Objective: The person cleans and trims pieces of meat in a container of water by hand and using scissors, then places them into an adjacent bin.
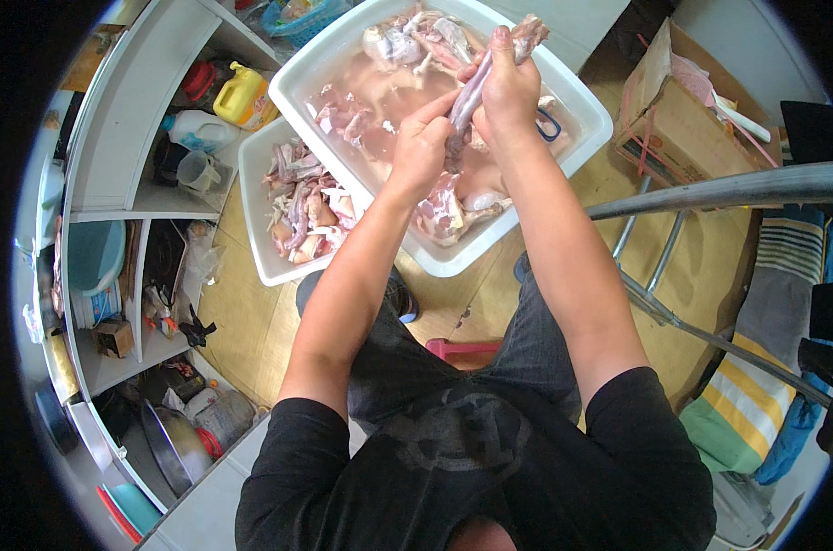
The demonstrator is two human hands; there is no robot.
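A long, purplish-pink poultry neck [470,103] is held aslant over a large white tub [441,261] of pinkish water. My right hand [511,90] is closed round its upper part, thumb along it, and a ragged end sticks out beyond. Lower down, my left hand [421,140] pinches the neck with bent fingers. Raw poultry pieces [442,209] lie in the water around my hands. By my right wrist a dark blue loop handle [549,126] shows, perhaps of scissors; the rest is hidden.
A smaller white tub [258,216] of cut poultry parts stands at the left, touching the large one. Open shelves [104,174] hold bottles and a pan. To the right are a cardboard box [660,119] and a metal rail [720,193]. A red stool [462,352] shows between my legs.
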